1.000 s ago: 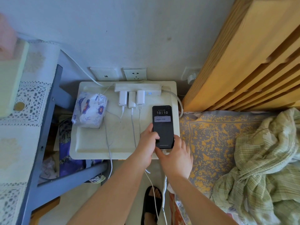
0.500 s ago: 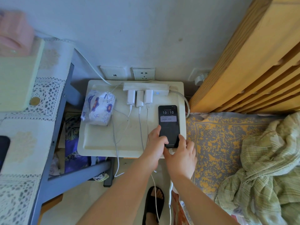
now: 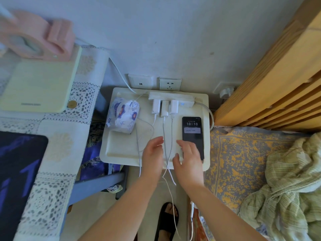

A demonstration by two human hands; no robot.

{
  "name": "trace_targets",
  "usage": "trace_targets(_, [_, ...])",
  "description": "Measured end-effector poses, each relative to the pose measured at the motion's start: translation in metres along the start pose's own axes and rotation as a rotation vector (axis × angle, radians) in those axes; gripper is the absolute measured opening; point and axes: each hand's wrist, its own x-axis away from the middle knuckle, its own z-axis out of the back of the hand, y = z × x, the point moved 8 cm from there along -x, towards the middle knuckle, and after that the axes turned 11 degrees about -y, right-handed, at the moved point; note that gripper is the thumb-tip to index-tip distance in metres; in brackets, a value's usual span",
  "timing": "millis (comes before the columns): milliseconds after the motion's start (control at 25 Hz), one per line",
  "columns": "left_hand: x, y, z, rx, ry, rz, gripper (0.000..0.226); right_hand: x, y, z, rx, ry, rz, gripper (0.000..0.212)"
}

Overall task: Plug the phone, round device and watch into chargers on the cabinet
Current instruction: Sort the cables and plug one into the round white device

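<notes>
A black phone (image 3: 192,131) lies flat on the right side of the cream cabinet top (image 3: 121,146), its screen lit and showing 10:10. My right hand (image 3: 188,155) hovers over the phone's near end, fingers spread, holding nothing. My left hand (image 3: 153,153) is open just left of two white cables (image 3: 167,136). Three white chargers (image 3: 165,106) sit in a power strip (image 3: 171,98) at the cabinet's back, each with a cable running toward me. No round device or watch is in sight.
A tissue pack (image 3: 123,115) lies at the cabinet's left. Wall sockets (image 3: 170,83) sit behind it. A lace-covered table (image 3: 57,150) with a tablet (image 3: 17,171) stands left; a bed with a blanket (image 3: 286,188) and wooden headboard (image 3: 278,75) is right. My sandalled foot (image 3: 167,218) is below.
Both hands have come off the phone's near end and spread apart. The phone now lies alone on the cabinet. The view has shifted so the table shows more.
</notes>
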Motion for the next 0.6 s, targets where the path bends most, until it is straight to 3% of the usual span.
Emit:
trace_targets(120, [-0.001,-0.013,0.034,-0.079,0.044,0.075,0.038,-0.005,-0.009,-0.035,-0.022,-0.217,-0.035,0.044])
trace_targets(200, [0.006,-0.019,0.044,-0.096,0.019,0.098,0.037,0.0,-0.006,-0.052,0.003,-0.263,-0.103,0.048])
trace_targets(440, [0.019,-0.043,0.056,-0.1,-0.073,0.145,0.035,0.012,0.002,-0.059,0.026,-0.137,-0.326,0.051])
trace_targets(600, [0.026,-0.051,0.06,-0.114,-0.125,0.148,0.032,0.008,0.007,-0.055,-0.058,-0.115,-0.419,0.038])
